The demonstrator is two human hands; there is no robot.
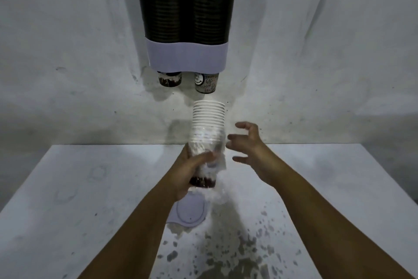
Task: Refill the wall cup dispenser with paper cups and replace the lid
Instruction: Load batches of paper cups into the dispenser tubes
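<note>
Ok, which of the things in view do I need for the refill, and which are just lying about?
For the job:
- stack of paper cups, half in a clear plastic sleeve, gripped by the left hand
- wall dispenser, both tubes holding cups
- lid flat on the table
- right hand, open beside the stack

Lying about:
- table, stained and speckled

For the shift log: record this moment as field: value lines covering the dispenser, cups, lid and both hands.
dispenser: on wall, two dark tubes, a cup poking from each outlet
cup stack: upright, part-wrapped in clear plastic
left hand: grips the stack's lower part
right hand: fingers spread beside the stack, holding nothing
lid: lying on the table
</note>
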